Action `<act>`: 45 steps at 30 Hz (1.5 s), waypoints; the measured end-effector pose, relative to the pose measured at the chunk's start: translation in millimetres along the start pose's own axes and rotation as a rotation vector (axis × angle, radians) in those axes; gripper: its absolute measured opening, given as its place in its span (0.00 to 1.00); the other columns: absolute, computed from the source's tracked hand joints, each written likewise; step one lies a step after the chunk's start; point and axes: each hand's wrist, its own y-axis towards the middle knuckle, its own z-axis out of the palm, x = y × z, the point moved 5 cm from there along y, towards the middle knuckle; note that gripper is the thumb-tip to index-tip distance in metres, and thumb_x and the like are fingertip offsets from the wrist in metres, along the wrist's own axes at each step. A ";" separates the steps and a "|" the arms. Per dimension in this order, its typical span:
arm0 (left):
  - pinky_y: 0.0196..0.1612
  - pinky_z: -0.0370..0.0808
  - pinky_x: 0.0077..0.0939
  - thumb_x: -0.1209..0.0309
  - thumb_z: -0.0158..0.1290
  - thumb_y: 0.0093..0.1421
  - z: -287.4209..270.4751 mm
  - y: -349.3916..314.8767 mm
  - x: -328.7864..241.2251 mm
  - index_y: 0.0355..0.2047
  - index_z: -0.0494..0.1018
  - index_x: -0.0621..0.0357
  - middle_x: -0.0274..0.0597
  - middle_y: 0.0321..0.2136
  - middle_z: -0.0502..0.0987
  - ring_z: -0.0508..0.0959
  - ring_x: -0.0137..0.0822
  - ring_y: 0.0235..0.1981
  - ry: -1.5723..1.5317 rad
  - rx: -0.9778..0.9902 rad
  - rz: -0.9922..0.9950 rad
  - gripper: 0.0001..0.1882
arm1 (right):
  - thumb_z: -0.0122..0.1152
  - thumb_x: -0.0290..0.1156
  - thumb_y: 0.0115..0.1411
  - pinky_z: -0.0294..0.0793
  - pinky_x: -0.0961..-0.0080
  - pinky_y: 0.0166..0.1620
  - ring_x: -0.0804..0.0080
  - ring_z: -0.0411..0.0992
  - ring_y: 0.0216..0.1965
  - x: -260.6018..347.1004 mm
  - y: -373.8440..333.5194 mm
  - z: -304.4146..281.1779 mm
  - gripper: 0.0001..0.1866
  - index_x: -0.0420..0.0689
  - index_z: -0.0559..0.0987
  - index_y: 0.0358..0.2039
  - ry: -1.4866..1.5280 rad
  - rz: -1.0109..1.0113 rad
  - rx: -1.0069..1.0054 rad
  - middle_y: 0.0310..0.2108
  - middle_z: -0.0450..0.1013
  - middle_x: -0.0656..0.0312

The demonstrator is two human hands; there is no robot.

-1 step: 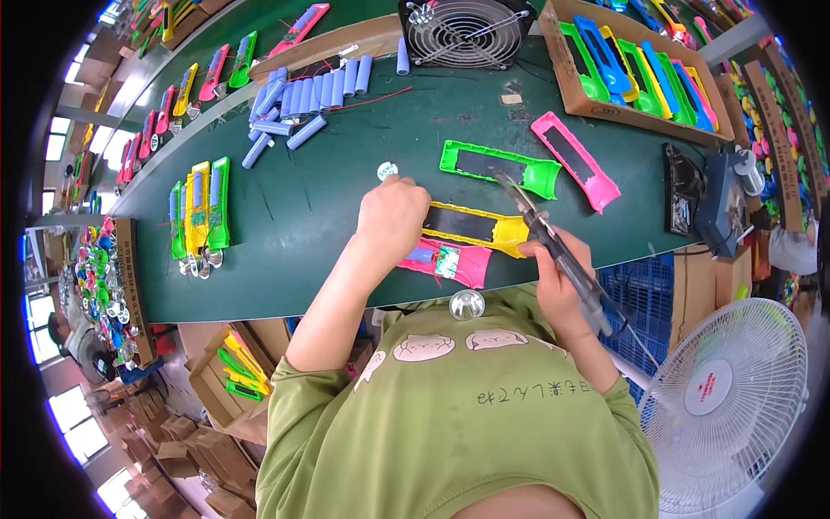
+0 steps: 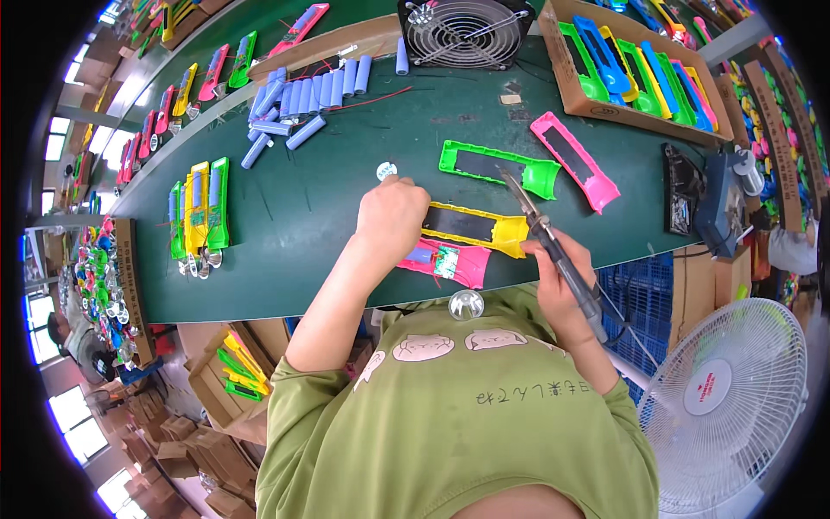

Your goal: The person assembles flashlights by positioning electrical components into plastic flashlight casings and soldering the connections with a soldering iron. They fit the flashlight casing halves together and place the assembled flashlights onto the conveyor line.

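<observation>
My left hand (image 2: pixel 392 216) is closed, pinching a small round white disc (image 2: pixel 386 171) that shows beyond its fingers; the fingertips are hidden. In my right hand (image 2: pixel 566 275) is a soldering iron (image 2: pixel 553 242), its tip pointing up and left over the green plastic housing (image 2: pixel 497 167). Between my hands lies a yellow housing (image 2: pixel 467 223) with a dark strip inside. Nearer to me, a pink housing (image 2: pixel 467 266) holds a blue battery cell and a small circuit board (image 2: pixel 445 260), partly hidden by my left hand. Below it, at the table edge, is a clear reflector cup (image 2: pixel 467 304).
Blue battery cells (image 2: pixel 316 93) are piled at the back left. Assembled housings (image 2: pixel 199 206) stand on the left. A fan (image 2: pixel 467 35) and a box of housings (image 2: pixel 640 73) are at the back. A pink housing (image 2: pixel 575 162) and soldering station (image 2: pixel 726 203) are right.
The soldering iron has shifted very slightly in my right hand, and the white disc has turned a little. Otherwise the scene is the same.
</observation>
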 end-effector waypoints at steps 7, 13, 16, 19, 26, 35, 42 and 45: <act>0.31 0.72 0.35 0.76 0.51 0.42 -5.7 -0.2 -3.6 0.16 0.73 0.56 0.41 0.21 0.72 0.73 0.42 0.30 0.005 -0.013 -0.019 0.02 | 0.63 0.38 0.47 0.43 0.52 0.61 0.61 0.67 0.48 -12.0 -1.8 4.6 0.19 0.44 0.74 0.39 -0.475 -0.142 0.110 0.38 0.73 0.63; 0.34 0.71 0.32 0.76 0.51 0.44 -25.6 -1.1 -10.4 0.22 0.75 0.56 0.41 0.24 0.71 0.72 0.39 0.32 -0.021 0.051 -0.014 0.05 | 0.66 0.29 0.43 0.40 0.50 0.61 0.63 0.67 0.48 -23.1 -6.2 6.7 0.26 0.43 0.68 0.44 -0.400 -0.089 0.193 0.43 0.72 0.62; 0.32 0.69 0.31 0.75 0.51 0.43 -58.2 -18.5 -34.8 0.22 0.76 0.57 0.38 0.22 0.69 0.70 0.38 0.31 -0.351 -0.247 0.346 0.05 | 0.66 0.28 0.43 0.40 0.50 0.61 0.64 0.68 0.48 -24.3 -5.7 5.1 0.27 0.43 0.67 0.44 -0.389 -0.085 0.188 0.42 0.72 0.62; 0.31 0.68 0.30 0.76 0.51 0.41 -46.3 -31.4 -63.1 0.24 0.75 0.59 0.37 0.22 0.68 0.69 0.37 0.30 -0.226 -0.103 0.529 0.07 | 0.66 0.29 0.44 0.39 0.50 0.61 0.65 0.68 0.48 -23.5 -5.6 4.9 0.26 0.44 0.67 0.44 -0.360 -0.084 0.180 0.42 0.72 0.62; 0.30 0.69 0.29 0.77 0.51 0.40 -13.3 -29.8 -60.6 0.25 0.74 0.59 0.39 0.22 0.69 0.70 0.39 0.27 -0.369 -0.184 0.498 0.08 | 0.67 0.28 0.43 0.43 0.53 0.61 0.66 0.68 0.47 -27.6 -2.8 6.5 0.28 0.43 0.67 0.45 -0.373 -0.047 0.224 0.42 0.72 0.61; 0.28 0.70 0.32 0.78 0.51 0.46 3.0 -17.8 -48.3 0.23 0.74 0.58 0.41 0.20 0.70 0.73 0.41 0.25 -0.178 -0.241 0.128 0.04 | 0.69 0.28 0.39 0.57 0.57 0.57 0.67 0.74 0.36 -12.1 13.7 12.6 0.24 0.44 0.71 0.39 -0.231 -0.282 0.158 0.35 0.75 0.62; 0.28 0.71 0.33 0.76 0.51 0.45 3.7 -7.6 -40.5 0.21 0.74 0.59 0.43 0.20 0.72 0.74 0.43 0.23 -0.291 -0.137 0.069 0.03 | 0.63 0.22 0.47 0.75 0.78 0.29 0.71 0.74 0.27 -22.1 9.9 -23.9 0.13 0.35 0.72 0.33 0.120 0.016 -0.009 0.28 0.73 0.55; 0.28 0.71 0.33 0.76 0.51 0.45 3.5 -4.5 -42.3 0.21 0.74 0.59 0.44 0.20 0.71 0.74 0.43 0.23 -0.242 -0.112 0.074 0.03 | 0.61 0.22 0.50 0.74 0.81 0.27 0.75 0.73 0.25 -49.9 -0.7 -15.3 0.13 0.34 0.71 0.35 0.541 0.470 -0.071 0.27 0.72 0.57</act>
